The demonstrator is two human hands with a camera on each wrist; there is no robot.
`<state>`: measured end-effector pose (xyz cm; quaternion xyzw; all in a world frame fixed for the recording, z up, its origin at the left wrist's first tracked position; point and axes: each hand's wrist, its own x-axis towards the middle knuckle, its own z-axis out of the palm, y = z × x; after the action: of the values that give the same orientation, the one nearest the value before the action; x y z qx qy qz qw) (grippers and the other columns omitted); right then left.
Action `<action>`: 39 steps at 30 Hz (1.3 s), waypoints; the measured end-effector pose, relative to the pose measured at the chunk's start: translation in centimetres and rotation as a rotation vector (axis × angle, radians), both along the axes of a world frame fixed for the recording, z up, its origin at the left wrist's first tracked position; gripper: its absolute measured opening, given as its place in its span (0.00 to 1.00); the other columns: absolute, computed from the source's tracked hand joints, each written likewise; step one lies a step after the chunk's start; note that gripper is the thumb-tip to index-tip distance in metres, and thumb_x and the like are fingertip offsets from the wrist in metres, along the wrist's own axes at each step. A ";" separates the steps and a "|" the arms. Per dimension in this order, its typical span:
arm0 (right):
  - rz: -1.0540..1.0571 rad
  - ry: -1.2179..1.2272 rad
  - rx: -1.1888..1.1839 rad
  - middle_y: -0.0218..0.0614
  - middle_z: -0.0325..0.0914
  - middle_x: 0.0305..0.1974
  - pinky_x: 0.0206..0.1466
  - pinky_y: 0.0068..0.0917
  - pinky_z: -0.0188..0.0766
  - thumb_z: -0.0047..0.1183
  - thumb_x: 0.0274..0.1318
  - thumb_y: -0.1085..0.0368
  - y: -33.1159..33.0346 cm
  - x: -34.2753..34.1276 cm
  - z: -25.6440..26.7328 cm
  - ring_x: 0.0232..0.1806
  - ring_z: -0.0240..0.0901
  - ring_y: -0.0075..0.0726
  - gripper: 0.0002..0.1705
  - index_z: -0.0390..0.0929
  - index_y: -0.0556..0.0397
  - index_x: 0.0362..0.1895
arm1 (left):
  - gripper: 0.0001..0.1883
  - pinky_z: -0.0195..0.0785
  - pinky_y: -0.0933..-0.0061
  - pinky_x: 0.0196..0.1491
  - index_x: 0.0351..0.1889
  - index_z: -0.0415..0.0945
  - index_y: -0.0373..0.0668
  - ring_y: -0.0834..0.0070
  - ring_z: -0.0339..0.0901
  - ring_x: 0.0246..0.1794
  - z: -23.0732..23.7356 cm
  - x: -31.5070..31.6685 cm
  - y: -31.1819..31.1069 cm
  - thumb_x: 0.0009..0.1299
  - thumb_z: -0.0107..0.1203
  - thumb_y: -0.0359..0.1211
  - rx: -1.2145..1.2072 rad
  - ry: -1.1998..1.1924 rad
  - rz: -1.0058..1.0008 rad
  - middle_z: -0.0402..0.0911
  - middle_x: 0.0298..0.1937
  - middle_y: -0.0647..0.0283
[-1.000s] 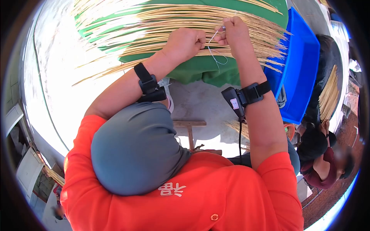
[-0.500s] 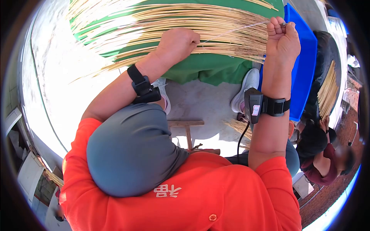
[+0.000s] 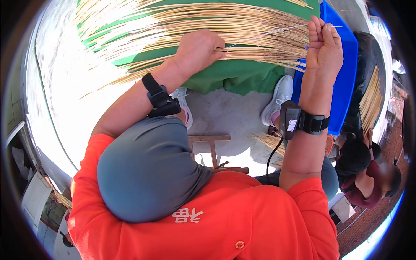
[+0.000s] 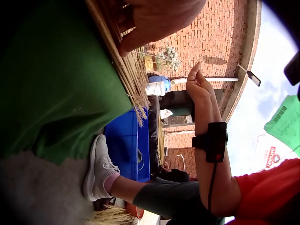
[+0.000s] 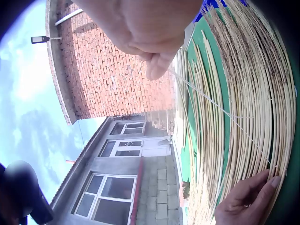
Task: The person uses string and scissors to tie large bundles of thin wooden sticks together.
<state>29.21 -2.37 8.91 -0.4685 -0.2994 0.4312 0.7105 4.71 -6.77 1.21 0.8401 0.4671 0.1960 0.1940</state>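
Long straw-coloured stalks with feathery heads [image 3: 260,26] lie in rows on a green cloth [image 3: 242,80]. My left hand [image 3: 199,50] is at the near rows; in the right wrist view its thumb and fingers [image 5: 251,197] pinch the stalks where a white thread [image 5: 215,105] comes out. My right hand [image 3: 324,50] is raised beyond the feathery ends, over the blue bin, pinching the thread between thumb and fingers. The thread runs straight between the two hands, across the stalks. Part of my left hand's grip is hidden in the head view.
A blue bin [image 3: 336,86] stands at the right end of the cloth. A wooden stool frame [image 3: 212,147] and more stalks [image 3: 268,143] are on the floor. Farther right, another person [image 3: 368,182] is beside a bundle of stalks [image 3: 371,99].
My right hand has moved right and away from the left hand, drawing the thread out in a long straight line. The left hand stays at the near stalks, shifting slightly left.
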 end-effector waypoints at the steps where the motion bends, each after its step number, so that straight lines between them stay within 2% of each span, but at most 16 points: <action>1: -0.018 -0.010 0.023 0.48 0.73 0.35 0.43 0.33 0.76 0.43 0.58 0.72 0.1 0.4 0.0 0.37 0.75 0.44 0.06 0.66 0.64 0.36 | 0.04 0.67 0.67 0.32 0.24 0.77 0.45 0.67 0.73 0.31 -0.2 -0.1 0.0 0.54 0.56 0.34 0.054 -0.026 -0.013 0.75 0.25 0.66; 2: -0.037 -0.020 0.046 0.49 0.73 0.33 0.37 0.34 0.79 0.43 0.57 0.73 0.1 0.7 0.1 0.34 0.76 0.47 0.05 0.66 0.64 0.35 | 0.04 0.67 0.67 0.32 0.24 0.77 0.45 0.67 0.73 0.31 -0.3 -0.1 -0.1 0.54 0.56 0.34 0.052 -0.025 -0.012 0.75 0.25 0.66; 8: -0.060 -0.057 0.028 0.48 0.73 0.31 0.34 0.32 0.79 0.43 0.58 0.72 0.1 1.6 0.0 0.32 0.76 0.45 0.05 0.65 0.63 0.35 | 0.02 0.67 0.67 0.32 0.24 0.77 0.45 0.67 0.73 0.31 -0.7 -0.1 0.0 0.54 0.55 0.31 0.086 0.060 -0.009 0.74 0.25 0.66; 12: -0.096 -0.183 -0.023 0.46 0.73 0.30 0.30 0.28 0.78 0.44 0.58 0.70 -0.5 1.3 -0.2 0.28 0.76 0.41 0.07 0.64 0.61 0.37 | 0.02 0.67 0.66 0.32 0.23 0.76 0.44 0.65 0.73 0.30 0.2 -0.4 0.4 0.54 0.54 0.30 0.040 -0.062 0.051 0.74 0.25 0.65; 14: -0.042 -0.227 -0.094 0.44 0.73 0.29 0.27 0.24 0.76 0.45 0.57 0.68 -1.0 1.1 -0.7 0.25 0.75 0.36 0.10 0.62 0.59 0.40 | 0.02 0.67 0.65 0.32 0.23 0.76 0.44 0.65 0.73 0.30 0.2 -0.6 0.7 0.54 0.54 0.30 0.049 -0.119 0.090 0.74 0.25 0.65; 16: -0.045 -0.205 -0.119 0.42 0.73 0.28 0.24 0.22 0.73 0.45 0.58 0.66 -1.3 0.6 -1.2 0.23 0.74 0.33 0.11 0.62 0.57 0.40 | 0.02 0.67 0.65 0.33 0.24 0.76 0.44 0.65 0.73 0.31 -0.1 -0.9 1.1 0.54 0.55 0.31 0.081 0.024 0.077 0.74 0.25 0.65; 22: -0.007 -0.179 -0.171 0.40 0.73 0.26 0.20 0.21 0.69 0.45 0.59 0.63 -2.4 -0.9 -1.5 0.20 0.72 0.30 0.10 0.62 0.54 0.40 | 0.04 0.67 0.65 0.36 0.25 0.75 0.43 0.65 0.72 0.34 -0.3 -0.7 0.9 0.54 0.55 0.32 0.102 0.100 0.032 0.74 0.25 0.64; 25: 0.099 -0.201 -0.246 0.38 0.73 0.24 0.18 0.20 0.68 0.42 0.60 0.60 -3.0 -2.2 -1.5 0.17 0.71 0.28 0.10 0.62 0.53 0.40 | 0.05 0.67 0.66 0.36 0.25 0.73 0.42 0.65 0.72 0.33 -0.5 -0.5 0.9 0.53 0.55 0.32 0.151 0.139 0.004 0.73 0.25 0.64; 30: 0.276 -0.167 -0.342 0.36 0.73 0.24 0.18 0.19 0.66 0.43 0.60 0.62 -4.0 -4.2 -2.5 0.17 0.71 0.27 0.07 0.64 0.50 0.39 | 0.04 0.67 0.66 0.36 0.26 0.72 0.42 0.64 0.72 0.33 -0.6 0.0 0.8 0.53 0.53 0.29 0.226 0.208 -0.039 0.73 0.25 0.62; 32: 0.486 -0.211 -0.490 0.35 0.73 0.23 0.17 0.18 0.64 0.44 0.59 0.63 -4.6 -5.1 -2.7 0.16 0.70 0.25 0.07 0.66 0.52 0.38 | 0.03 0.67 0.66 0.36 0.26 0.71 0.42 0.64 0.72 0.33 -0.4 0.3 0.8 0.53 0.52 0.28 0.239 0.232 -0.035 0.73 0.25 0.61; 33: 0.484 -0.213 -0.491 0.35 0.73 0.23 0.17 0.18 0.64 0.44 0.59 0.63 -4.9 -5.5 -2.9 0.16 0.70 0.25 0.07 0.66 0.52 0.38 | 0.04 0.67 0.65 0.36 0.27 0.71 0.42 0.63 0.72 0.33 -0.1 0.4 0.8 0.53 0.51 0.28 0.210 0.219 -0.023 0.73 0.25 0.60; 35: 0.674 -0.267 -0.654 0.34 0.73 0.22 0.15 0.17 0.62 0.45 0.57 0.64 -5.5 -6.2 -3.4 0.15 0.68 0.24 0.07 0.68 0.54 0.37 | 0.04 0.67 0.65 0.35 0.27 0.71 0.42 0.62 0.72 0.32 0.3 0.5 0.9 0.53 0.50 0.28 0.181 0.208 -0.012 0.73 0.25 0.59; 39: 0.725 -0.298 -0.735 0.34 0.72 0.20 0.14 0.17 0.61 0.45 0.56 0.65 -6.4 -7.3 -4.5 0.14 0.67 0.24 0.07 0.69 0.55 0.36 | 0.07 0.67 0.62 0.34 0.33 0.72 0.43 0.59 0.74 0.32 0.5 0.2 1.3 0.55 0.49 0.29 -0.064 0.217 0.049 0.75 0.25 0.57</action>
<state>21.91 -8.80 4.41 -0.6092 -0.3690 0.6540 0.2550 4.94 -5.43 1.71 0.8382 0.5117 0.0935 0.1641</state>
